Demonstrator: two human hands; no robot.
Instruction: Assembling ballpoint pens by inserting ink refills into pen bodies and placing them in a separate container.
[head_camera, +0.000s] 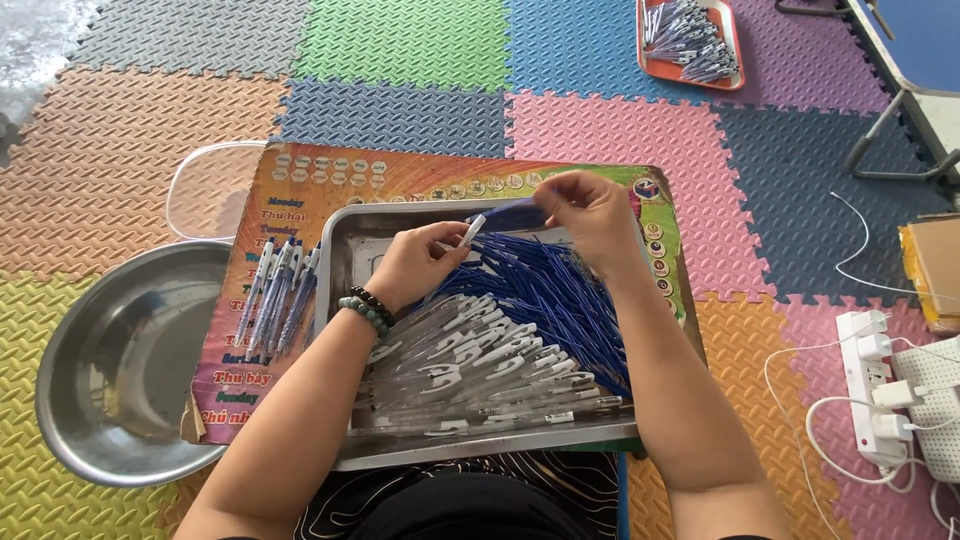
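Left hand (415, 262) pinches a clear pen barrel (470, 231) by its white tip, right hand (590, 212) is closed on a blue refill (515, 211), both meeting over the 12 o'clock end of the steel tray (350, 262). Tray holds loose blue refills (560, 300) toward 2 o'clock and empty barrels (470, 375) at 6; finished pens (280, 290) lie on the printed board (300, 175) at 9 o'clock, metal bowl (120, 360) beyond. Judged best done by keeping the barrel steady and lining the refill straight with its opening before pushing.
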